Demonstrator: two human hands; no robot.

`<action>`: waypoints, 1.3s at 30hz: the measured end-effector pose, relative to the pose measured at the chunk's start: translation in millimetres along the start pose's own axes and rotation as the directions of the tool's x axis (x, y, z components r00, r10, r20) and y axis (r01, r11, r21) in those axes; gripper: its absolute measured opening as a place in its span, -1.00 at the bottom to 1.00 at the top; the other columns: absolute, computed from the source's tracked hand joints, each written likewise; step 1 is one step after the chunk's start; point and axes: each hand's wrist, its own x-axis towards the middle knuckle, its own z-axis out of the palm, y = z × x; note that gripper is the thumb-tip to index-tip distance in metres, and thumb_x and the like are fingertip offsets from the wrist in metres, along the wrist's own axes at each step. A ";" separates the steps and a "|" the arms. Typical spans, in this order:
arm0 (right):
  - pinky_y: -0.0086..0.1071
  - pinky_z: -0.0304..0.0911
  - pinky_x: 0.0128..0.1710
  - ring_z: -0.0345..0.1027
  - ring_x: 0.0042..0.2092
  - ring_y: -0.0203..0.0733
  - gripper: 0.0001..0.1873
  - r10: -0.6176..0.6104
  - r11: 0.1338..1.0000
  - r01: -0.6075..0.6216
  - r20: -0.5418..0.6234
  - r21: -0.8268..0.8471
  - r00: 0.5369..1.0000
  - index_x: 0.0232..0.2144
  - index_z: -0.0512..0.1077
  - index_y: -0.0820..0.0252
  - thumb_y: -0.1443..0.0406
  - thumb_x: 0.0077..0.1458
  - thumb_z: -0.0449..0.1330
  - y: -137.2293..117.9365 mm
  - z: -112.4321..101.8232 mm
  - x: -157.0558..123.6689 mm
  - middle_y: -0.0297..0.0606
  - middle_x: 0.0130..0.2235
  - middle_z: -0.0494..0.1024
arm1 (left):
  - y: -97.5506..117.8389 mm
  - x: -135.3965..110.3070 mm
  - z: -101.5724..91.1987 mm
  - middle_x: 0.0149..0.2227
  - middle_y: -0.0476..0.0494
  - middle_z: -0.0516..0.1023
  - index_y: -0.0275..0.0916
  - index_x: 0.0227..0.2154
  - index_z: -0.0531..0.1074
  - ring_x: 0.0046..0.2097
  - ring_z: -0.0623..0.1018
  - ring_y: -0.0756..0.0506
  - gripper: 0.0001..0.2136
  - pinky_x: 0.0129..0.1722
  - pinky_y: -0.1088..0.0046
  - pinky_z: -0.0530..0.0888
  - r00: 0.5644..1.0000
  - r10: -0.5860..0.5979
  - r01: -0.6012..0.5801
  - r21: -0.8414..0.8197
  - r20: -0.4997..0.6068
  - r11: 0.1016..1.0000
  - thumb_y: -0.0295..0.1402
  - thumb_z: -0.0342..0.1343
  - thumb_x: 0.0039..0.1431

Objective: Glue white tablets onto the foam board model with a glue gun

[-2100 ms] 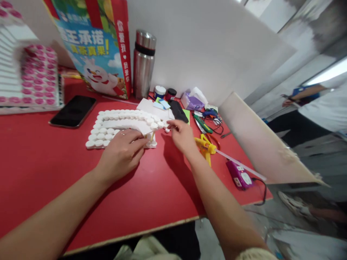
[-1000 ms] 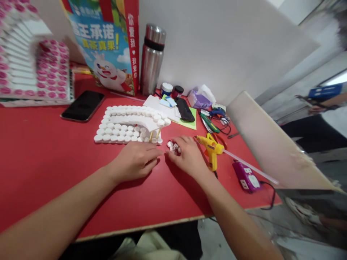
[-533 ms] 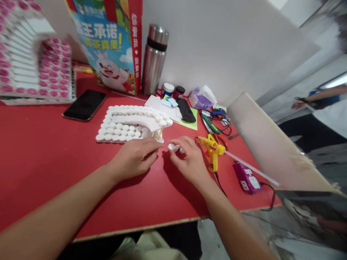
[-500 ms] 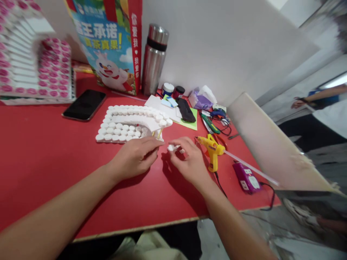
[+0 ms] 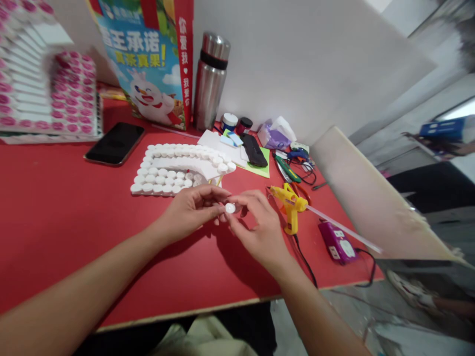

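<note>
My left hand (image 5: 191, 212) and my right hand (image 5: 256, 225) meet above the red table (image 5: 67, 217), fingertips pinched together on a small white bottle cap (image 5: 230, 208). Just beyond them lies a flat model made of white bottle caps (image 5: 174, 168), with a curved white foam strip raised over it on thin wooden sticks. A yellow hot glue gun (image 5: 289, 202) lies a little to the right of my right hand, its clear glue stick pointing right.
A black phone (image 5: 114, 143) lies at the back left beside stacks of pink-topped caps (image 5: 70, 99). A steel flask (image 5: 210, 81), a printed bag (image 5: 148, 59), small paint jars, scissors, cables and a purple device (image 5: 336, 242) crowd the back and right. A foam board (image 5: 371, 198) leans at the right edge.
My right hand picked a white cap from the small pile on the table and lifted it toward my left hand; both hands now pinch it together.
</note>
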 end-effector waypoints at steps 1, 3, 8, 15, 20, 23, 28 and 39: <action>-0.29 0.43 -0.13 0.44 -0.13 -0.18 -0.80 0.001 1.000 -0.001 -0.008 0.008 1.000 -0.09 0.48 0.09 0.39 0.24 0.23 0.4 0.1 0.3 -0.21 -0.14 0.51 | 0.9 0.7 0.4 -0.37 -0.08 0.65 -0.31 -0.12 0.51 -0.37 0.63 -0.04 -0.72 -0.31 0.43 0.58 1.000 -0.012 0.012 -0.039 0.000 0.999 -0.33 0.33 0.14; -0.28 0.44 -0.17 0.44 -0.15 -0.17 -0.84 0.011 1.000 -0.011 -0.019 0.020 1.000 -0.11 0.49 0.07 0.36 0.25 0.25 1.4 0.2 0.5 -0.21 -0.15 0.50 | 2.0 1.8 1.0 -0.40 -0.06 0.64 -0.31 -0.14 0.49 -0.40 0.62 -0.03 -0.72 -0.34 0.44 0.57 0.999 -0.046 0.047 -0.108 0.008 0.993 -0.36 0.35 0.11; -0.25 0.44 -0.16 0.45 -0.14 -0.15 -0.81 -0.032 0.999 0.032 0.004 0.004 0.999 -0.06 0.49 0.05 0.33 0.28 0.24 3.0 0.0 -1.5 -0.20 -0.14 0.53 | 1.2 1.0 0.6 -0.43 -0.05 0.63 -0.30 -0.25 0.50 -0.41 0.62 -0.03 -0.81 -0.30 0.41 0.56 0.991 -0.128 0.132 -0.140 0.041 0.981 -0.36 0.33 0.11; -0.20 0.41 -0.12 0.42 -0.11 -0.09 -0.76 -0.082 0.984 0.095 0.086 -0.151 0.993 0.00 0.45 0.13 0.37 0.28 0.19 -4.3 -1.3 -0.5 -0.14 -0.16 0.50 | -5.1 -1.3 0.5 -0.27 -0.08 0.65 -0.27 -0.21 0.57 -0.27 0.60 -0.01 -0.75 -0.18 0.45 0.51 0.970 -0.225 0.238 -0.169 0.094 0.956 -0.33 0.40 0.06; -0.23 0.40 -0.16 0.47 -0.15 -0.10 -0.87 -0.041 0.976 0.054 0.067 -0.210 0.997 -0.11 0.42 0.04 0.33 0.30 0.20 -9.8 -26.5 -16.2 -0.20 -0.19 0.56 | -6.7 0.4 -1.9 -0.37 -0.05 0.61 -0.26 -0.24 0.54 -0.36 0.58 0.01 -0.76 -0.27 0.46 0.50 0.961 -0.257 0.273 -0.219 0.099 0.937 -0.31 0.41 0.06; -0.29 0.33 -0.35 0.44 -0.39 -0.17 -0.85 0.116 0.916 -0.142 -0.091 -0.375 0.989 -0.36 0.38 0.04 0.25 0.29 0.22 4.8 -56.7 -44.9 -0.31 -0.41 0.53 | -4.2 0.1 -1.8 -0.42 -0.05 0.59 -0.26 -0.28 0.52 -0.39 0.58 0.00 -0.77 -0.33 0.46 0.50 0.948 -0.295 0.313 -0.166 0.123 0.935 -0.35 0.42 0.03; -0.16 0.34 -0.33 0.49 -0.30 0.02 -0.68 0.244 0.729 -0.362 -0.274 -0.581 0.930 -0.27 0.48 0.08 -0.02 0.25 0.15 52.6 -92.2 -83.3 -0.11 -0.30 0.60 | -5.3 -2.4 4.8 -0.45 -0.12 0.60 -0.29 -0.27 0.51 -0.44 0.58 -0.05 -0.75 -0.41 0.41 0.53 0.914 -0.326 0.360 -0.110 0.243 0.927 -0.33 0.40 0.03; -0.22 0.23 -0.37 0.39 -0.39 -0.02 -0.48 0.642 0.638 -0.672 -0.223 -0.375 0.734 -0.43 0.50 0.21 -0.15 0.00 0.19 94.0 -73.4 -38.4 -0.15 -0.45 0.55 | -9.5 -3.0 3.4 -0.45 -0.16 0.62 -0.32 -0.34 0.52 -0.44 0.59 -0.06 -0.77 -0.40 0.39 0.55 0.892 -0.360 0.402 -0.117 0.273 0.908 -0.36 0.42 -0.02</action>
